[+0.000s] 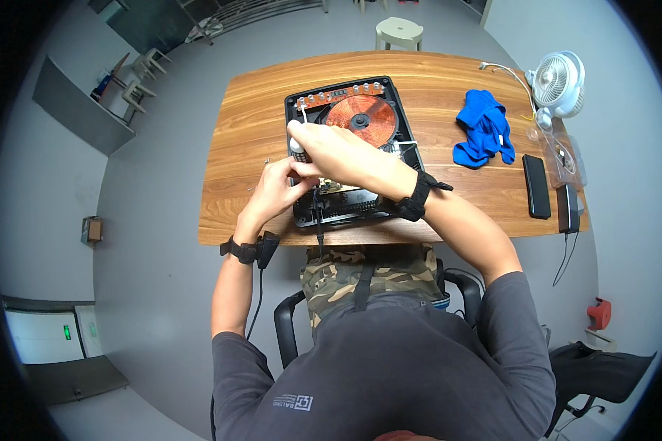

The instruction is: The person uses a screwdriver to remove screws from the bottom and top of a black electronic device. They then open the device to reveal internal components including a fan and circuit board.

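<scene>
An opened induction cooker (399, 99) lies on the table in front of me, its black casing holding a round copper coil (375, 126) and an orange-brown circuit strip (342, 96) along the far edge. Over its left side, my right hand (340, 156) is closed around the white and dark handle of what looks like a screwdriver (297, 150), held upright. My left hand (274, 192) meets it just below, fingers pinched together at the casing's left edge; what they hold is hidden. Under my hands the tool's tip cannot be seen. A dark cable (318, 220) hangs off the near edge.
To the right on the wooden table (246, 110) lie a crumpled blue cloth (482, 128), a black phone (536, 186), a clear plastic box (564, 158) and a black power bank (568, 208) with a cable. A white fan (559, 82) stands at the far right corner.
</scene>
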`<action>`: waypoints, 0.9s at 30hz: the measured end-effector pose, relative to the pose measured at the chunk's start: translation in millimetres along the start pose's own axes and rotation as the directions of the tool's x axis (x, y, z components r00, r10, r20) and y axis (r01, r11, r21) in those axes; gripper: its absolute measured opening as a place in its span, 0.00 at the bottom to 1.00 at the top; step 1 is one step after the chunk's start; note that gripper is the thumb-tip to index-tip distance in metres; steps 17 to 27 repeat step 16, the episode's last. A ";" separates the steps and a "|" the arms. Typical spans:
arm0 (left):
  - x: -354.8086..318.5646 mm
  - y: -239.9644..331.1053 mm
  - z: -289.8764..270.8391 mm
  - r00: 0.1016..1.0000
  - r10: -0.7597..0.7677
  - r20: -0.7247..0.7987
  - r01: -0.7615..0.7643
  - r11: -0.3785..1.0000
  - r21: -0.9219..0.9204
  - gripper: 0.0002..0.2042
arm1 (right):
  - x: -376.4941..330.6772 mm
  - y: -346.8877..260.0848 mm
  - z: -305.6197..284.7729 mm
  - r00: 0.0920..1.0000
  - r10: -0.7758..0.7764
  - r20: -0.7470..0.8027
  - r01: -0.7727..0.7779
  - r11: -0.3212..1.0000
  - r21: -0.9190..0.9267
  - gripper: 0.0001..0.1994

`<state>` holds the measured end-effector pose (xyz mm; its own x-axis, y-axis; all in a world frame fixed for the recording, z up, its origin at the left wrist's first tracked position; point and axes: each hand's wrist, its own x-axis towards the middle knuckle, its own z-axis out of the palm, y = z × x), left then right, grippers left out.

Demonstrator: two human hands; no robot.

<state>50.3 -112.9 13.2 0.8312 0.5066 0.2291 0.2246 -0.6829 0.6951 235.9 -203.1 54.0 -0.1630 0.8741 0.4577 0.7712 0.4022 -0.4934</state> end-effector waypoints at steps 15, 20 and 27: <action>0.0 13.1 -2.2 0.996 -0.089 0.023 0.087 0.994 0.066 0.11 | -4.0 0.8 0.9 0.998 -0.057 -0.005 0.057 0.998 -0.010 0.22; -0.2 12.9 -2.1 0.996 -0.090 0.023 0.088 0.994 0.067 0.11 | -3.9 -0.8 -0.3 0.999 -0.046 0.004 0.046 0.999 -0.009 0.21; -0.2 12.9 -2.1 0.996 -0.090 0.023 0.088 0.994 0.067 0.11 | -3.9 -0.8 -0.3 0.999 -0.046 0.004 0.046 0.999 -0.009 0.21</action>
